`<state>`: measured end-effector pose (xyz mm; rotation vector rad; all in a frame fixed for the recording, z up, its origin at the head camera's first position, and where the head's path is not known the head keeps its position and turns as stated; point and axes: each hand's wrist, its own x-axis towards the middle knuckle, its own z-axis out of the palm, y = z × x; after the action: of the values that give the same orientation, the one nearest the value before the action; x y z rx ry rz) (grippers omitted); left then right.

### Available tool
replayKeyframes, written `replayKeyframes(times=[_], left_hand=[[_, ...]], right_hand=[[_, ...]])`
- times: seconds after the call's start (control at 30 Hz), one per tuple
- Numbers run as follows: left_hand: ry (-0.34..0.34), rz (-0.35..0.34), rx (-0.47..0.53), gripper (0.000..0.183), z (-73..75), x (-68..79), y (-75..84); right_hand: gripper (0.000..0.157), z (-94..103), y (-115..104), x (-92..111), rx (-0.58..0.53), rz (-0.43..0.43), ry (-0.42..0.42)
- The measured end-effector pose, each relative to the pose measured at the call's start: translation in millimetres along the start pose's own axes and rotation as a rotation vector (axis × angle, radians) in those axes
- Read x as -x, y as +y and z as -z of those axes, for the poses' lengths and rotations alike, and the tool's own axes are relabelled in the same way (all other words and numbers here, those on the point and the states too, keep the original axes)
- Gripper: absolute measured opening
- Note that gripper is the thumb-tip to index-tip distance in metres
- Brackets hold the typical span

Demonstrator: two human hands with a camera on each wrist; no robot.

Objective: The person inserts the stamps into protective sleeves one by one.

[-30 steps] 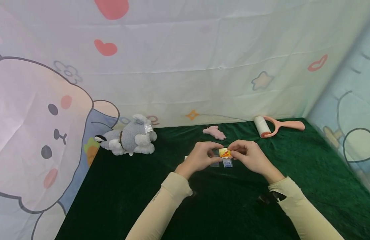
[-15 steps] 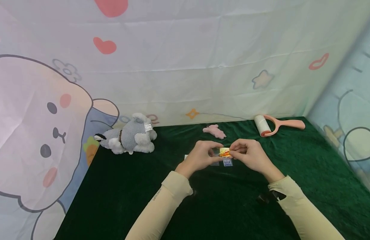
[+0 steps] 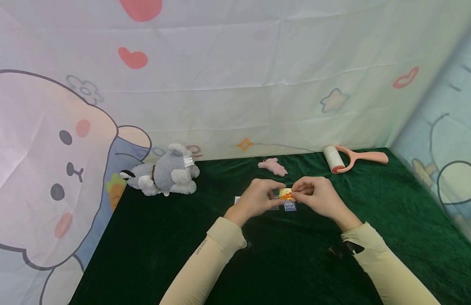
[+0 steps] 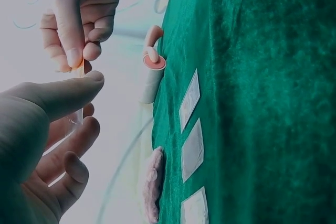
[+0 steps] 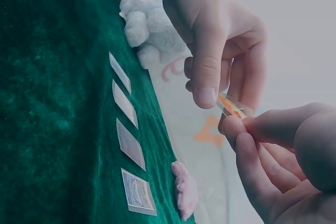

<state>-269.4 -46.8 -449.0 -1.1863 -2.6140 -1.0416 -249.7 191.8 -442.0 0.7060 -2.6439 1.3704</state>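
Just above the table my left hand (image 3: 255, 197) and right hand (image 3: 318, 196) face each other. Between them is a small yellow and orange card (image 3: 285, 194), whose right end my right thumb and fingers pinch. My left thumb and fingers pinch a clear plastic sleeve (image 4: 76, 117) around the card's other end. How far the card sits inside the sleeve is hard to tell. Below the hands, a blue-patterned card (image 3: 290, 206) lies on the green cloth, in line with several flat, pale sleeved cards (image 5: 129, 144); in the head view my left hand partly covers that row.
A green velvet cloth (image 3: 151, 250) covers the table. Behind the hands lies a small pink plush (image 3: 273, 167). A grey plush animal (image 3: 168, 173) rests at the back left, and a lint roller (image 3: 334, 160) with a pink handle at the back right. A printed curtain (image 3: 227, 84) hangs behind.
The left fingers have closed in slightly on the sleeve and card. Otherwise both hands stay nearly in place, and the things on the table have not moved.
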Motion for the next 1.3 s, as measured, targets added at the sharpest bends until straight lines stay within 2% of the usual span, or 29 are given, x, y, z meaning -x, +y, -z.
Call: replayKeyframes(times=[0.43,0.6,0.87,1.3], left_hand=[[-0.009,0.027,0.005,0.04,-1.5,-1.0,1.9],[-0.011,0.015,0.019,0.039,-1.0,-1.7,2.8],[0.009,0.038,0.02,0.039,-1.4,0.2,0.5],[-0.017,0.064,0.028,0.038,-2.7,-2.0,4.0]], right_hand=[[0.008,-0.3,1.3,1.3,-0.008,-0.015,-0.003],[0.007,-0.1,0.2,0.5,-0.001,-0.004,-0.011],[0.012,3.5,2.5,2.8,-0.031,0.011,-0.058],[0.015,3.8,2.1,3.4,-0.069,0.032,-0.06]])
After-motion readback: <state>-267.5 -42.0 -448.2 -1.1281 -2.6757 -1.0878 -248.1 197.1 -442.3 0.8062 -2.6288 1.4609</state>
